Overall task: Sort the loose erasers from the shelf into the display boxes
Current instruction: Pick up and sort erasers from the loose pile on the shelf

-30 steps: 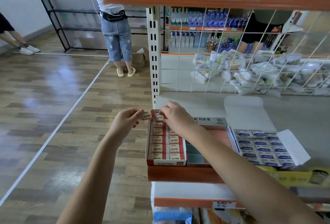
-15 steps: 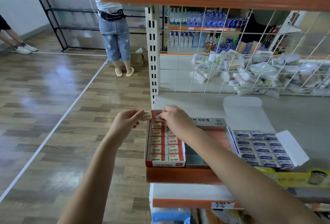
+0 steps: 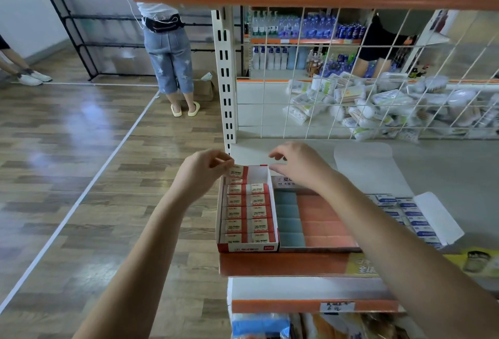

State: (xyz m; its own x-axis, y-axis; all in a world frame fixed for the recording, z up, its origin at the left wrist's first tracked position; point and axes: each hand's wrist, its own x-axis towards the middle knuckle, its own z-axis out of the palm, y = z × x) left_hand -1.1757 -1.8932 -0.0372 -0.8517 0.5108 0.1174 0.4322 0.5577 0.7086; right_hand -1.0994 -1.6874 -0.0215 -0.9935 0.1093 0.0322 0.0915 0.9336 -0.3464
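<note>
Eraser, small, red-and-white sleeved (image 3: 238, 172), sits pinched in the left hand (image 3: 201, 174) over the far-left slot of the red cardboard display box (image 3: 247, 247); the right hand (image 3: 299, 167) has lifted off, fingers loose, exposing the far-right slot unfilled.

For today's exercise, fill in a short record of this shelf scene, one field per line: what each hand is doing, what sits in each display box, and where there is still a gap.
left hand: pinches one red 2B eraser at the far left corner of the red box
right hand: fingers loosely curled, holding nothing, above the far edge of the middle box
red box contents: two columns of 2B erasers
gap: far right slot of the red box
middle box contents: teal and orange blocks
blue-label box: rows of blue-labelled erasers, partly hidden by the right arm
</note>
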